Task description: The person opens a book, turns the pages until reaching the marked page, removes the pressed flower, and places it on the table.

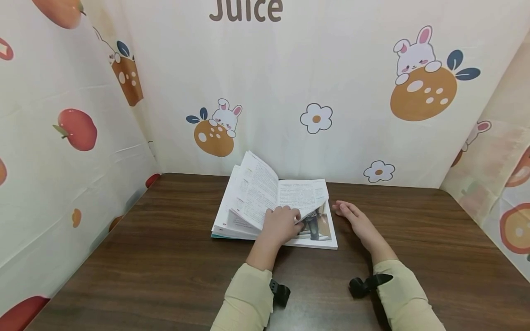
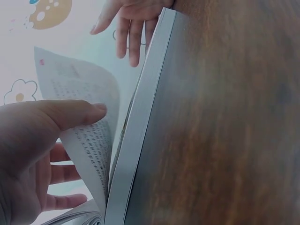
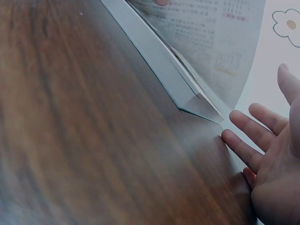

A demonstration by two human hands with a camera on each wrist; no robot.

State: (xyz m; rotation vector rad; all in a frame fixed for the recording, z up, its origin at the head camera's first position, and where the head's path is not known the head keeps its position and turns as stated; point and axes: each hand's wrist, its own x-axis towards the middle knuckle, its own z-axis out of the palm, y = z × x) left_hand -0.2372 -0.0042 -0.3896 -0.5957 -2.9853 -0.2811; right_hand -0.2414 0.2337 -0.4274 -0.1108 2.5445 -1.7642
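Observation:
An open book [image 1: 244,207] with printed text lies on the brown table, its left-hand leaves fanned upward. My left hand [image 1: 281,226] is over the lower middle of it, holding a lifted page [image 2: 93,145] between thumb and fingers. In the left wrist view the thumb lies across one face of that page, while the other fingers are on its far side. Beneath the raised page a colour picture [image 1: 316,225] shows on the right side. Just right of the book, my right hand [image 1: 362,226] rests with fingers extended, holding nothing; its fingertips point towards the book's corner.
The wooden table [image 1: 157,262] reaches to a white curtain [image 1: 265,73] printed with rabbits, fruit and flowers, close behind the book. Similar cloth hangs at both sides. Each wrist carries a black camera strap [image 1: 366,284] over a pale sleeve.

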